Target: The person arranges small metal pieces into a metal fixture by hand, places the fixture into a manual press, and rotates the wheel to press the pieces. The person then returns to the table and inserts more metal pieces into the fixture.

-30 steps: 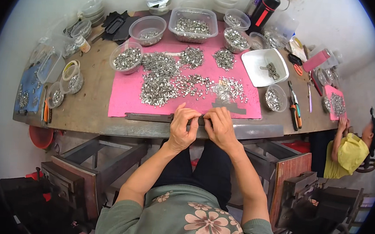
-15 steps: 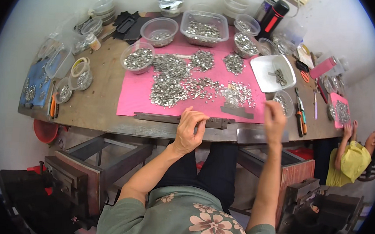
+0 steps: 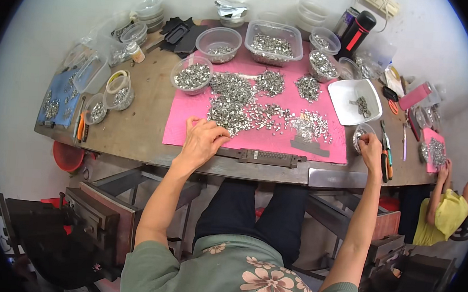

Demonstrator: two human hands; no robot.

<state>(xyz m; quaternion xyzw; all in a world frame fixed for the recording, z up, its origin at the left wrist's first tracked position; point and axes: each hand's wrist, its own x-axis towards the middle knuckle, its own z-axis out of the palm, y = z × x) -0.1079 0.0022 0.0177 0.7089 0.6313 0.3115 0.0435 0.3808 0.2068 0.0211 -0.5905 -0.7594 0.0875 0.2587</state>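
Note:
My left hand (image 3: 203, 143) rests at the front edge of the pink mat (image 3: 178, 121), beside the left part of a dark slotted metal bar (image 3: 268, 157). Its fingers are curled, thumb near index, close to the loose pile of small silvery metal pieces (image 3: 230, 116); whatever they hold is too small to make out. At the right, the bent fingers of my right hand (image 3: 371, 151) dip into a small round clear tub (image 3: 358, 128) of such pieces. Its fingertips are pressed together and partly hidden. A flat grey strip (image 3: 310, 147) lies on the mat between the hands.
Clear tubs of metal pieces, including a rectangular one (image 3: 273, 56), line the mat's far side. A white tray (image 3: 337, 93) stands right, near orange-handled pliers (image 3: 387, 157). A black flask (image 3: 359, 32) stands behind. Another person in yellow (image 3: 441, 217) works at far right.
My left hand has moved left, away from the slotted part of the bar and onto the mat's edge. My right hand has gone right and into the small tub. The view has shifted slightly.

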